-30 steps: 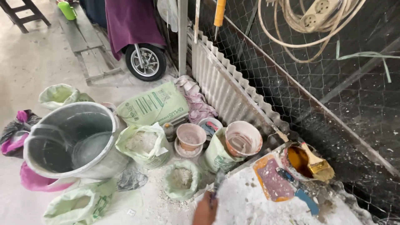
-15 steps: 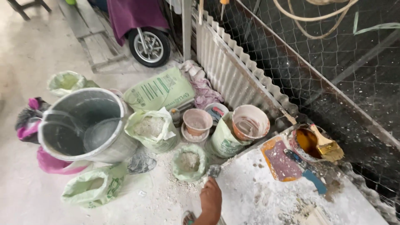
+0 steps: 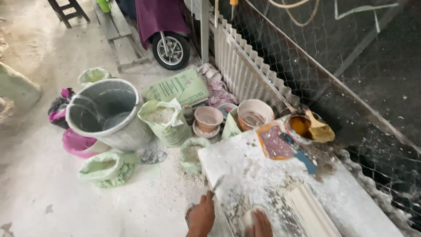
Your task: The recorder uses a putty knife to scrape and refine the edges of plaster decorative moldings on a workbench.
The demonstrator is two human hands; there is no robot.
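Left hand low in the head view, fingers curled shut around the handle of a scraper, whose blade points up and away over the near corner of the desk. Right hand just beside it at the bottom edge, resting on the powder-caked desk top; fingers look bent over a pale lump, but whether they grip it I cannot tell. A ribbed white moulding strip lies right of that hand. Farther up the desk, a purple-smeared board, and a pot of orange paint with a brush lying across it. Down on the floor beside the desk: a big grey bucket, an open green sack of powder, a second sack near the bucket's foot, two pinkish tubs by the corrugated sheet. A scooter wheel sits at the back, well apart from the hands.
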